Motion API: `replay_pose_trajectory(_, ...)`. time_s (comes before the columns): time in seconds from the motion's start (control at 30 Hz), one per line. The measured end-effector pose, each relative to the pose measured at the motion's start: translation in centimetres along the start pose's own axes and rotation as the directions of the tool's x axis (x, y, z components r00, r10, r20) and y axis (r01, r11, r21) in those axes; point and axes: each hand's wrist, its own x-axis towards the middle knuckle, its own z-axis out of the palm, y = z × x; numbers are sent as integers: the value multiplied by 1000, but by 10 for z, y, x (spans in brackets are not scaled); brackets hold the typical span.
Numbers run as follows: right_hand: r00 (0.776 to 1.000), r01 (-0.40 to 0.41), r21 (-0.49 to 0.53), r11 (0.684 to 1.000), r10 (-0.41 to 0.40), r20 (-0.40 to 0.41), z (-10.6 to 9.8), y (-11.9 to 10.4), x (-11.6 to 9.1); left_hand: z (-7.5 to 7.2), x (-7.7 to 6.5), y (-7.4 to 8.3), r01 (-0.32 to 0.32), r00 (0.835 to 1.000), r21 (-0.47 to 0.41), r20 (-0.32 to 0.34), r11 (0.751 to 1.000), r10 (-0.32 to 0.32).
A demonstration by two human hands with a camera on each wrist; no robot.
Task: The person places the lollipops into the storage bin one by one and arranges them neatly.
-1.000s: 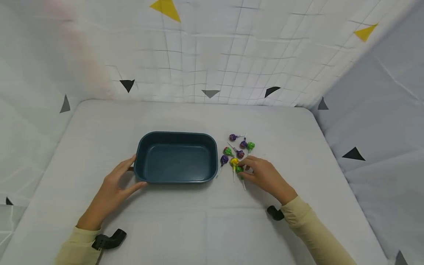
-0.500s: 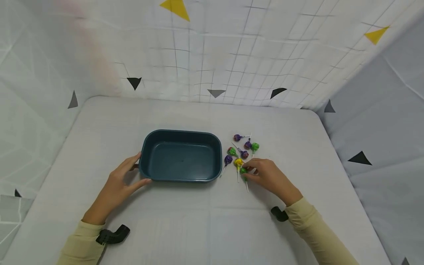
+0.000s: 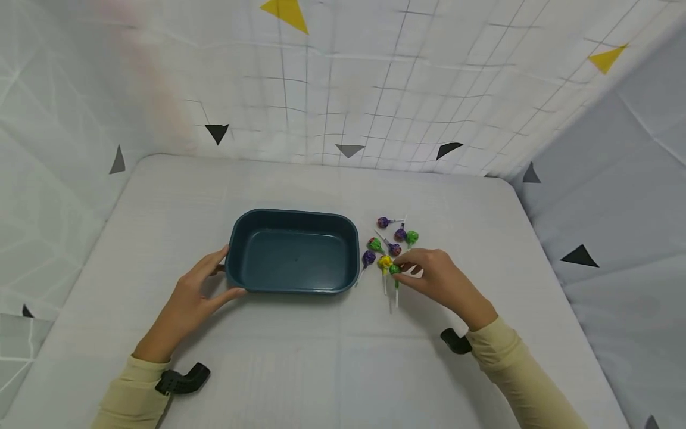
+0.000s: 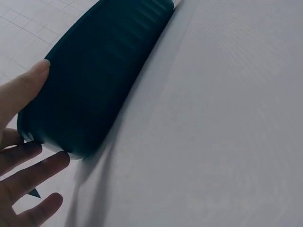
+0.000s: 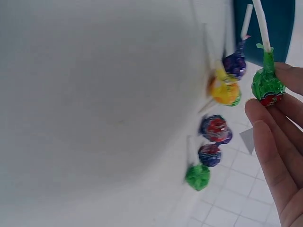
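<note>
Head view gives the full layout: dark teal rectangular bin w/ rounded corners (image 3: 292,262) on white cloth-covered table (image 3: 300,369), L hand (image 3: 190,304) at bin's left end, R hand (image 3: 442,277) by the lollipops to the right. It shows 7 loose ones; R wrist cam gets approx 5, but close up. Only R wrist cam shows label detail & grip; only L wrist cam shows bin's outer wall nr thumb & fingertips.

Held item: round green-wrapped lollipop w/ white stick (image 5: 267,87), red label patch w/ white marks, wrapper gathered at neck. It's pinched betw. R thumb & fingertips, right of bin, nr the yellow-wrapped lollipop (image 3: 384,261); stick points back twd. the person in head view & its shadow lies apart on the cloth, so looks clear of table. L fingers spread apart, fairly straight, thumb & fingers touching bin around one corner.

Others: purple-wrapped lollipop (image 3: 368,257) closest to bin; green-&-red one (image 3: 374,244), more purple & 1 green beyond.

Hard to see: label text too small/blurred; end of held stick cut off at top in R wrist view; bin mostly out of that frame; bin's far end cropped in L wrist view.
</note>
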Motion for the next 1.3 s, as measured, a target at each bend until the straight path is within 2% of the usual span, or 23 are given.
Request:
replay_pose_trajectory(0.4, 1000, -11, 68, 998, 9, 23, -10, -15, 6, 0, 0, 0, -20, 1000, -30, -6, 999, 19)
replay_pose_trajectory(0.7, 999, 43, 110, 993, -42, -15, -14, -19, 9, 0, 1, 2, -19, 1000, -32, -9, 999, 18)
replay_pose_trajectory(1.3, 997, 74, 175, 982, -70, -27, -18, -33, 20, -1, 0, 2, 1, 1000, 4, 8, 1000, -1)
